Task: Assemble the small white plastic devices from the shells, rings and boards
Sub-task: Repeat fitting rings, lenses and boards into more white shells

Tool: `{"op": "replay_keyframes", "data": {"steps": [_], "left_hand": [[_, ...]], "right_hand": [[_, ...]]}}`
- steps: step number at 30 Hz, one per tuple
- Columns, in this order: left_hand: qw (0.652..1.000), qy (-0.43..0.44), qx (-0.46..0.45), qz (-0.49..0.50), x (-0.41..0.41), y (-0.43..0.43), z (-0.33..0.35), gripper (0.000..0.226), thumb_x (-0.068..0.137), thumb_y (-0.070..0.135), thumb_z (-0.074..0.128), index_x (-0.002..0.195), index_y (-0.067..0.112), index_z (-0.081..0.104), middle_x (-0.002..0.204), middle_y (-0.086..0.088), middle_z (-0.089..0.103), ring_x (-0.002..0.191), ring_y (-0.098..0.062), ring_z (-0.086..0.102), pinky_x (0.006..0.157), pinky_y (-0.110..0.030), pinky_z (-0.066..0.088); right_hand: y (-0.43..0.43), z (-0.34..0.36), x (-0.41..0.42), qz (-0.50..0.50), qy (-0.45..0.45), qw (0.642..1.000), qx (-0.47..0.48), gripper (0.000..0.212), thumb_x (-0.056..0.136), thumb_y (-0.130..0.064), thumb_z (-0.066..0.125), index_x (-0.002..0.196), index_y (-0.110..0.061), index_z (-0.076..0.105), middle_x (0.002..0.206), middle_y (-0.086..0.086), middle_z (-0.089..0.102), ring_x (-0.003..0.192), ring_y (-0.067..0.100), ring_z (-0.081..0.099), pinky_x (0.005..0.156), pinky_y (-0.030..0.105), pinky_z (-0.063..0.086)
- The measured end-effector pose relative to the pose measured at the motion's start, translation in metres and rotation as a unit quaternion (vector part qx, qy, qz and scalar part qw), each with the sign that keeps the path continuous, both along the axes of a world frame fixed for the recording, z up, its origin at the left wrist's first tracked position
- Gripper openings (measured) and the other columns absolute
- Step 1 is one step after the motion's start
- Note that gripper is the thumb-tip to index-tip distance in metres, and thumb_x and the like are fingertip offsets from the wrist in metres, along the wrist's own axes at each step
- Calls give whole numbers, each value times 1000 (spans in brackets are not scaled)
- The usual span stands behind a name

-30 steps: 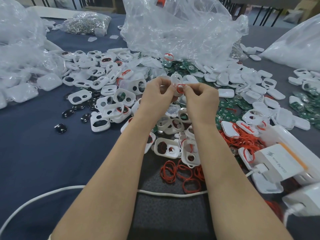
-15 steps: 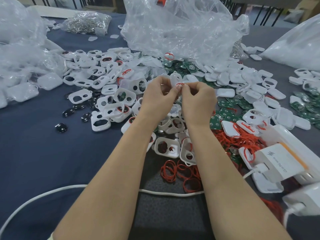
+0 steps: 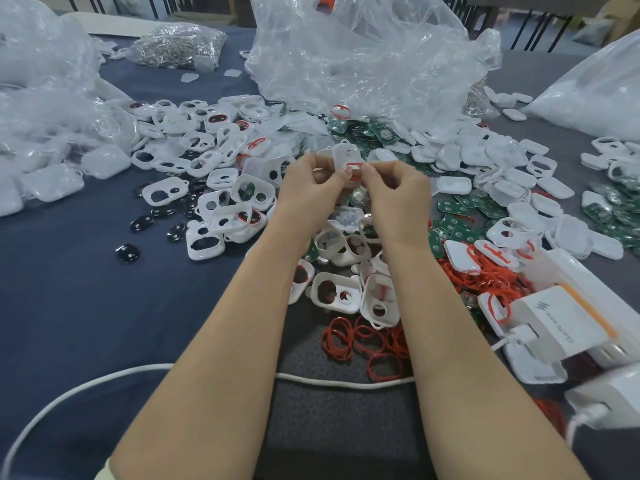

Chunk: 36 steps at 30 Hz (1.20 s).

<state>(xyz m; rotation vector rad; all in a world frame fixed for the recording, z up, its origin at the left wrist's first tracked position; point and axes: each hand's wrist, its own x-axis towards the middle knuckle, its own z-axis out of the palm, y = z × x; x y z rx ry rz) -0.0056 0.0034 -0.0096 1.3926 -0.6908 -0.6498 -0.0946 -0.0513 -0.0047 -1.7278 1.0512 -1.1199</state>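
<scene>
Both hands, left [image 3: 313, 188] and right [image 3: 398, 192], pinch one white shell [image 3: 346, 156] with a red ring [image 3: 356, 167] above the cluttered tabletop [image 3: 69, 306].

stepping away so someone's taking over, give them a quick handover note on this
Left hand and right hand both pinch one white shell held up in front, with a red ring at its lower edge; seated or not, cannot tell.
Loose red rings lie nearest the person, green boards to the right, empty shells to the left.
Done: ringed shells lie at right. Left: finish this one, then the loose parts.
</scene>
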Motion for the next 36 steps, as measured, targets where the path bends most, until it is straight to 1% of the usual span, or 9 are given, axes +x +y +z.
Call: {"op": "replay_keyframes", "data": {"steps": [3,7,13,17,20,22,27,32,36], "left_hand": [[1000,3,1,6,0,0,-2,7,94,13,60,87,16,60,87,-9,73,87,-24,72,87,-38,57],[1000,-8,7,15,0,0,-2,10,96,15,58,86,19,59,89,-8,73,85,-20,72,86,-36,58],[1000,-20,3,1,-3,2,1,6,95,16,59,89,17,60,90,-10,73,87,-21,72,86,-34,58],[999,-35,3,-14,-5,4,3,8,90,19,66,91,14,61,88,-11,75,94,-30,70,90,-41,56],[999,-37,5,-13,-5,5,4,9,89,19,69,90,15,61,89,-13,74,94,-31,70,91,-44,55],[999,-34,7,-11,-5,5,4,10,88,20,69,91,15,61,91,-14,74,94,-30,70,91,-44,55],[999,-35,3,-11,-5,6,4,8,89,16,67,87,18,60,84,-7,74,93,-29,71,90,-41,56],[999,-40,-2,-16,-4,6,3,8,89,14,67,88,18,61,88,-10,74,93,-28,71,90,-41,56],[999,-50,6,-19,-4,5,2,7,90,15,67,91,16,60,89,-10,74,93,-27,71,91,-42,56]], "right_hand": [[-1,-1,-1,-14,-8,1000,10,4,86,-18,68,84,-15,67,78,-1,67,74,11,60,78,31,52],[-2,-2,0,-21,-14,1000,6,5,85,-16,68,80,-17,65,76,-2,66,74,13,61,76,29,51],[-5,-4,-1,-28,1,999,-17,4,85,-15,66,82,-15,67,71,-6,63,66,6,56,66,16,44],[-5,-5,-1,-28,18,999,-34,5,87,-14,64,85,-12,69,74,-3,65,69,8,58,67,17,44],[-6,-4,-1,-28,21,999,-38,7,88,-14,64,88,-10,69,77,-1,66,72,10,59,69,20,47],[-5,-4,-2,-26,22,999,-42,8,88,-14,63,90,-9,69,78,-1,66,73,10,59,70,20,47],[-5,-3,-2,-23,25,998,-56,9,88,-14,63,91,-9,70,77,-3,64,72,8,58,72,21,48],[-6,-3,-2,-21,28,998,-55,8,88,-15,64,90,-9,70,76,-3,64,70,7,57,69,18,46],[-6,-3,-3,-18,36,998,-53,9,88,-14,63,90,-9,70,78,-1,67,72,8,58,70,19,46]]}}
